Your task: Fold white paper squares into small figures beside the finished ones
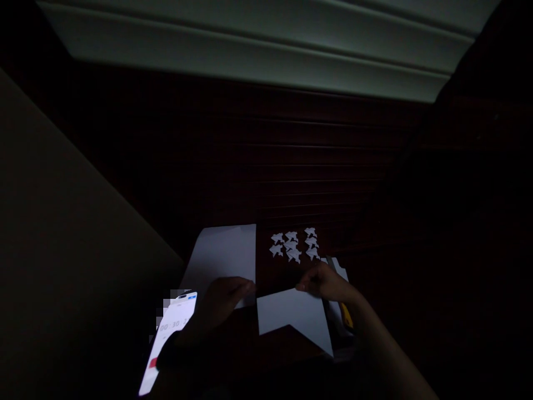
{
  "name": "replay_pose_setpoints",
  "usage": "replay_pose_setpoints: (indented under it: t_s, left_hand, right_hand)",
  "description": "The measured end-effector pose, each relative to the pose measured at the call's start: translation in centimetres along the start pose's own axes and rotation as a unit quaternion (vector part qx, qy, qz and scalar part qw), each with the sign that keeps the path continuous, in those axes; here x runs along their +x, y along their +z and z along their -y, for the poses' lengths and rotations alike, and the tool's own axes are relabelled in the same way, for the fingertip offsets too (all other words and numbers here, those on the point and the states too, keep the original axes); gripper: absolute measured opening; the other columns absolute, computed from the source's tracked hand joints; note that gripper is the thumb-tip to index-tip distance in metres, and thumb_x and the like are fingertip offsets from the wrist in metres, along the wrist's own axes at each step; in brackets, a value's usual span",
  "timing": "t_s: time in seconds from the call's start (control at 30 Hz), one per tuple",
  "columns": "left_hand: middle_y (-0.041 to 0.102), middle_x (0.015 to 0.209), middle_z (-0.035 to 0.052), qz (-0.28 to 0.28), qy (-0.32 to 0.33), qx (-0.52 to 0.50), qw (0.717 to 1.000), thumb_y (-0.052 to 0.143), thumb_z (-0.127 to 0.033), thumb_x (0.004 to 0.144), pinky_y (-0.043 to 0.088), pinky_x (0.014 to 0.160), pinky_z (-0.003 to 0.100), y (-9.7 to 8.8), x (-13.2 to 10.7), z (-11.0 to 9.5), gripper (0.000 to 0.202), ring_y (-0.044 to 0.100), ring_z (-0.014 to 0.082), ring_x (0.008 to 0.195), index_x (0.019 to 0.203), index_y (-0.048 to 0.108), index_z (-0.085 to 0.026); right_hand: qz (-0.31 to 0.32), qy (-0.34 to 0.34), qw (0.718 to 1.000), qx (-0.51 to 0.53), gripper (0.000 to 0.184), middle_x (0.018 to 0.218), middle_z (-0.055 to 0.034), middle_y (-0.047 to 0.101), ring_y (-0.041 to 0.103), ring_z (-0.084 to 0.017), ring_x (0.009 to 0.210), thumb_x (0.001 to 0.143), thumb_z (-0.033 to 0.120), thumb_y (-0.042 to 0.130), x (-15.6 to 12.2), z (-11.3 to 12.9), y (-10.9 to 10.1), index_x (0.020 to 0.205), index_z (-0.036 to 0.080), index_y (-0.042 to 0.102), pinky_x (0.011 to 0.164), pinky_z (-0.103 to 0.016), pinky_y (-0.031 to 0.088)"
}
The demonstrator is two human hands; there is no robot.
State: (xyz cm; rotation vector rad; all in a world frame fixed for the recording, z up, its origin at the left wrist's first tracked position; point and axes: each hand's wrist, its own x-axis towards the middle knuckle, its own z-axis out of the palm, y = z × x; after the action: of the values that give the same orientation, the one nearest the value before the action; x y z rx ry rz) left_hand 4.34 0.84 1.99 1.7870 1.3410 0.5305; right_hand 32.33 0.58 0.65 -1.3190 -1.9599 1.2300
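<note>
In the dim head view, my right hand (323, 281) pinches the far edge of a white sheet of paper (283, 312). One flap of this sheet slants toward me, leaving a notch in its near edge. My left hand (227, 294) hovers over the near part of a larger white sheet (225, 253), its fingers curled together; whether they hold anything is hidden in shadow. Beyond my hands, several small folded white paper figures (291, 244) lie in columns on the dark table.
A lit phone (170, 328) showing a running timer lies at the left, partly behind my left forearm. Beside my right wrist are more white papers (340, 269) and a yellow-and-black object (346, 315). A dark slatted surface (266, 150) rises behind the table.
</note>
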Motion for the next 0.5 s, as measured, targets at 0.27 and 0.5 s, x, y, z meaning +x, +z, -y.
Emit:
replay_pose_setpoints:
  t_s: [0.27, 0.5]
  left_hand:
    - [0.069, 0.074, 0.0037, 0.089, 0.038, -0.061, 0.993, 0.05, -0.037, 0.077, 0.041, 0.058, 0.023, 4.2, 0.4, -1.8, 0.029, 0.06, 0.0172, 0.069, 0.077, 0.069, -0.015]
    - [0.068, 0.073, 0.002, 0.084, 0.051, -0.014, 0.995, 0.046, -0.035, 0.078, 0.037, 0.057, 0.022, 4.4, 0.4, -1.7, 0.029, 0.057, 0.0152, 0.066, 0.076, 0.067, -0.016]
  right_hand:
    - [0.057, -0.031, 0.998, -0.004, 0.022, 0.07, -0.0031, 0.067, 0.057, -0.014, 0.062, 0.074, 0.029, 0.056, 1.0, 0.9, 2.1, 0.078, 0.012, 0.07, 0.054, -0.02, 0.041]
    - [0.084, -0.072, 0.993, -0.031, 0.021, 0.072, -0.0015, 0.068, 0.058, -0.014, 0.063, 0.075, 0.017, 0.051, 1.0, 1.6, 2.9, 0.081, 0.012, 0.07, 0.055, -0.02, 0.041]
